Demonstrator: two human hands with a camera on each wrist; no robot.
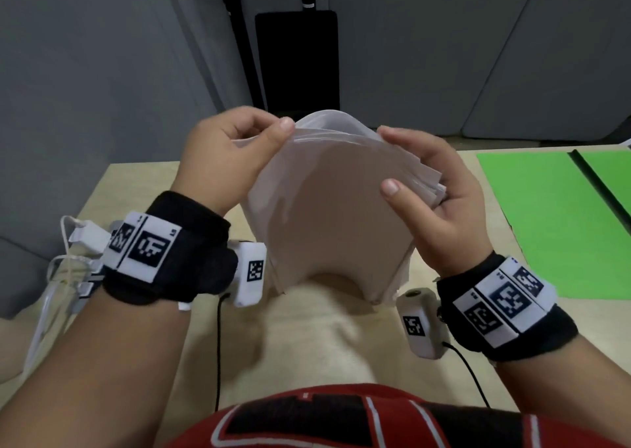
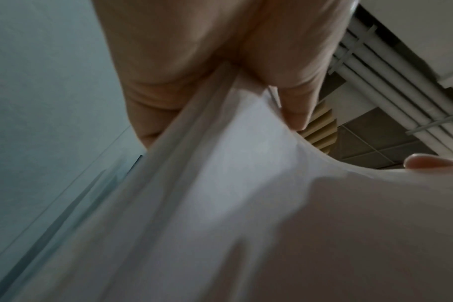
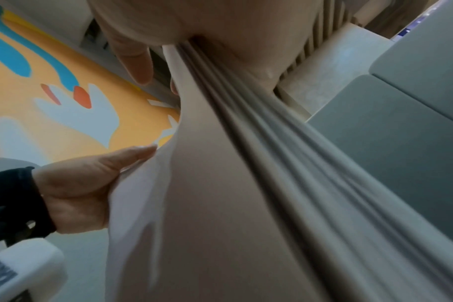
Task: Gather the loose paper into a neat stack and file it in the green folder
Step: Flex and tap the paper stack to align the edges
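A stack of white paper (image 1: 327, 208) stands on its lower edge on the table, bowed toward me. My left hand (image 1: 232, 150) grips its upper left edge, thumb in front and fingers behind. My right hand (image 1: 440, 188) grips the upper right edge, where the sheets fan apart. The left wrist view shows the paper (image 2: 246, 204) pinched under my left hand (image 2: 220, 67). The right wrist view shows the fanned sheet edges (image 3: 285, 163) running up into my right hand (image 3: 207, 36), with the left hand (image 3: 91, 183) on the far side. The open green folder (image 1: 546, 222) lies flat at the right.
The light wooden table (image 1: 143, 181) carries the paper and folder. A black panel (image 1: 297, 61) and black poles stand behind the table against grey walls. White cables (image 1: 68, 242) hang at the left edge. Black wires run from both wrist cameras toward my body.
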